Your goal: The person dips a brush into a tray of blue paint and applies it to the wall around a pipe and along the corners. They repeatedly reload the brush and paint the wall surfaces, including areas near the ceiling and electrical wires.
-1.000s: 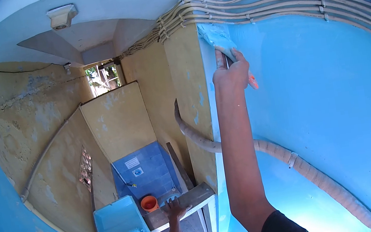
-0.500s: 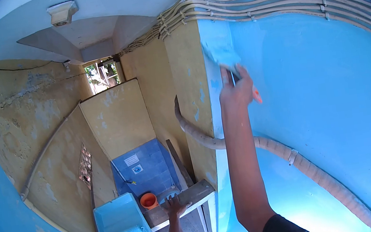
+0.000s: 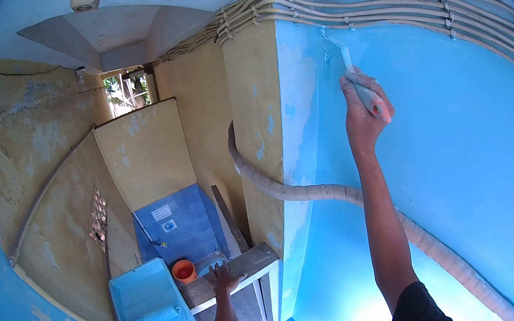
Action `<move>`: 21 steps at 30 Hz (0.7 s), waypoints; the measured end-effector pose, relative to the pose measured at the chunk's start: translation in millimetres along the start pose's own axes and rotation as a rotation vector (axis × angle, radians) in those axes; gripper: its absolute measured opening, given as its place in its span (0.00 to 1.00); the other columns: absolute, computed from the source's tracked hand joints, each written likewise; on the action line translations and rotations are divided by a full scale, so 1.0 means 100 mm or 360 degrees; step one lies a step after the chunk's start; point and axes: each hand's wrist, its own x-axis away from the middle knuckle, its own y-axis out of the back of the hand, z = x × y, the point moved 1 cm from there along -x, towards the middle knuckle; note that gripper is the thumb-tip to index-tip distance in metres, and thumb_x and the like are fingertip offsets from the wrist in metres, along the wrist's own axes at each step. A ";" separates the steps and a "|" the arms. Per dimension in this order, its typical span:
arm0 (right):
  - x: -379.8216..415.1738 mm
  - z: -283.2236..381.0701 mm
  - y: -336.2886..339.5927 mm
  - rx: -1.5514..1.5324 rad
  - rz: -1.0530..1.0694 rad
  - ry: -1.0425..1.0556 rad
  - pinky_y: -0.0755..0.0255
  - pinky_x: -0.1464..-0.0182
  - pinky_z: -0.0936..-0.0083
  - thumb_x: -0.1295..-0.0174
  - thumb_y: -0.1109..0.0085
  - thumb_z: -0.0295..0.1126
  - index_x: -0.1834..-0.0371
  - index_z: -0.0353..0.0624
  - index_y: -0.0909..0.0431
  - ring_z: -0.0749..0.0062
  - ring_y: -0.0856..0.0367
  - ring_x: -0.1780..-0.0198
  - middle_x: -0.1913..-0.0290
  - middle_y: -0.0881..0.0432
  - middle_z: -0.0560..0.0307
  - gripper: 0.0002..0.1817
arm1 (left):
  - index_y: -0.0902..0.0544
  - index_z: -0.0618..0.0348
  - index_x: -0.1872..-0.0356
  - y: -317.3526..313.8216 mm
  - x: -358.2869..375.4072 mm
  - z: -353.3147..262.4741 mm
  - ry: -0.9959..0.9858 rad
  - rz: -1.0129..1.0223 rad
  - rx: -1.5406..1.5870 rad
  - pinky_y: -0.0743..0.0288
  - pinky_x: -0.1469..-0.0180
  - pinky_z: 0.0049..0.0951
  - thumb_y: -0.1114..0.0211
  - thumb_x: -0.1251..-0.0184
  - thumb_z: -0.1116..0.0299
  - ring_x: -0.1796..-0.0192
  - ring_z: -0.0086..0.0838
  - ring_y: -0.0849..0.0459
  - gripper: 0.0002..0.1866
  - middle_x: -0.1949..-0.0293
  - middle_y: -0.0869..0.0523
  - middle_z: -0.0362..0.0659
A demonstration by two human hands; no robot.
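Tray at near left holds roller; bucket beside it, contents unclear. Right hand grips brush; left hand spread on ledge.

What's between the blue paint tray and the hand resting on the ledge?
In the head view, a stretch of brown ledge shows between the tray and the left hand, with an orange bucket beyond it.
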 end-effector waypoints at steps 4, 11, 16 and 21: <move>0.10 -0.18 -0.06 0.0304 0.0042 0.0619 0.20 0.52 0.67 0.49 0.32 0.16 0.62 0.37 0.16 0.58 0.13 0.53 0.56 0.13 0.47 0.11 | 0.53 0.44 0.20 0.01 -0.01 0.01 -0.0019 0.0016 0.0020 0.72 0.27 0.72 0.42 0.51 0.21 0.19 0.48 0.70 0.61 0.19 0.58 0.47; 0.43 -0.22 -0.57 0.0702 0.0155 0.0845 0.21 0.56 0.64 0.59 0.35 0.20 0.60 0.48 0.16 0.55 0.17 0.56 0.51 0.15 0.48 0.19 | 0.54 0.44 0.20 -0.27 -0.30 0.23 -0.0065 -0.0030 -0.0063 0.74 0.27 0.72 0.42 0.51 0.20 0.19 0.48 0.71 0.62 0.19 0.59 0.47; 0.35 -0.06 -0.64 0.0671 0.0216 0.0569 0.21 0.56 0.61 0.60 0.35 0.21 0.61 0.48 0.17 0.54 0.18 0.58 0.50 0.16 0.48 0.18 | 0.54 0.44 0.20 -0.07 -0.11 0.07 0.0033 0.0059 -0.0005 0.76 0.28 0.73 0.41 0.52 0.21 0.19 0.49 0.73 0.62 0.19 0.60 0.48; 0.16 -0.05 -0.67 0.0771 0.0216 0.0249 0.22 0.55 0.60 0.57 0.36 0.24 0.60 0.49 0.18 0.54 0.18 0.58 0.51 0.15 0.50 0.17 | 0.54 0.46 0.20 -0.38 -0.44 0.34 -0.0164 -0.0062 -0.0047 0.76 0.28 0.74 0.41 0.52 0.20 0.19 0.49 0.73 0.63 0.19 0.59 0.49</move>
